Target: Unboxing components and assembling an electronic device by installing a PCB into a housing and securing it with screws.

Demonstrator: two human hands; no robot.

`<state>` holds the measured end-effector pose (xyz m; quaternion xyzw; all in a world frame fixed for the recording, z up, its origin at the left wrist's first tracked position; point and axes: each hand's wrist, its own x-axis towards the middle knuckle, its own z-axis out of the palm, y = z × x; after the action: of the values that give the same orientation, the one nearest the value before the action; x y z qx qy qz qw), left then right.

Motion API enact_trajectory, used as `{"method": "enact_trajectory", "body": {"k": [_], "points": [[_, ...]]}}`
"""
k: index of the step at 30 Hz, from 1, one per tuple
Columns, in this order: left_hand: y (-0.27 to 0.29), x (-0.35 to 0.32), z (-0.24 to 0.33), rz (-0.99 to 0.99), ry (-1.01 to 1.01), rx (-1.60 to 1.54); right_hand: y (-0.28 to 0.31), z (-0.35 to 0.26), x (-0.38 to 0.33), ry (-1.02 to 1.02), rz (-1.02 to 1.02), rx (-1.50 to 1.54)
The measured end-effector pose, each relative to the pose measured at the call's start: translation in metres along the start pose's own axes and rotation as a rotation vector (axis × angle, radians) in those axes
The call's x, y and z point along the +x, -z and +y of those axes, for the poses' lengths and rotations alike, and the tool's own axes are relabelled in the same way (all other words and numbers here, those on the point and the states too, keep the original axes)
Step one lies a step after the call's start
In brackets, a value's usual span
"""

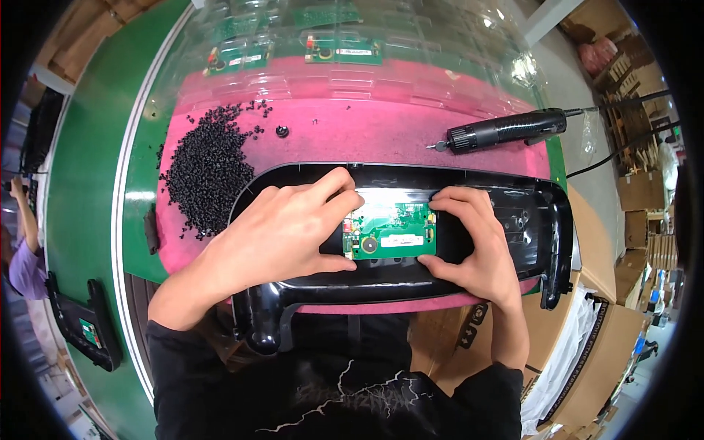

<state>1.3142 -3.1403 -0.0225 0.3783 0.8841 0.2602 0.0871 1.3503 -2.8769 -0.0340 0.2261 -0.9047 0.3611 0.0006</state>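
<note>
Nearest the lens, at the bottom of the frame, a black printed shirt fills the view, and both bare forearms rise out of it toward the middle. Both hands meet on a small green board [389, 231] lying inside a long black housing [546, 242], just right of centre. The left hand [282, 231] lies curved over the shell, forefinger stretched along the board's upper edge and thumb tucked under its lower left corner. The right hand [473, 238] mirrors it, fingers curled over the upper right corner, thumb low. So both pinch the board by its edges, which keeps fingertips off the parts on its face and holds it square in the recess.

The housing lies hollow side up across a pink mat [367, 132], its curved ends hanging past the near edge; the soft mat likely spares the glossy outside.

Loose black pellets [209, 172] are heaped at upper left, within the left hand's reach. A black electric screwdriver [506, 130] rests at upper right, tip pointing left. More green boards [345, 50] sit in a clear tray [440, 66] along the top. Cardboard boxes [609, 345] stand at lower right.
</note>
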Motion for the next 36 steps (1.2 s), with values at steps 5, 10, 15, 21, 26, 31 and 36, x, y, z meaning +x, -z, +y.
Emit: {"method": "enact_trajectory", "body": {"k": [5,10,15,21,26,31,36], "points": [[0.001,-0.006,-0.003,0.033,0.001,0.008,-0.004,-0.002,0.003,0.020,-0.008,-0.004],[-0.001,-0.007,-0.008,-0.041,-0.051,0.101,-0.005,-0.010,0.002,-0.030,0.002,-0.066],[-0.007,-0.010,-0.009,-0.006,-0.072,0.118,-0.006,-0.012,0.000,-0.005,-0.042,-0.120],[0.011,-0.016,-0.016,0.195,-0.135,-0.128,0.020,-0.022,0.000,-0.161,-0.017,0.025],[0.041,-0.018,-0.066,0.653,0.217,0.084,0.088,0.037,0.007,-0.366,0.422,-0.246],[0.031,-0.014,-0.093,0.469,0.267,0.192,0.113,0.072,0.045,-0.532,0.361,0.254],[0.028,-0.008,-0.086,0.392,0.239,0.213,0.068,0.049,0.071,-0.086,0.820,0.301]]}}
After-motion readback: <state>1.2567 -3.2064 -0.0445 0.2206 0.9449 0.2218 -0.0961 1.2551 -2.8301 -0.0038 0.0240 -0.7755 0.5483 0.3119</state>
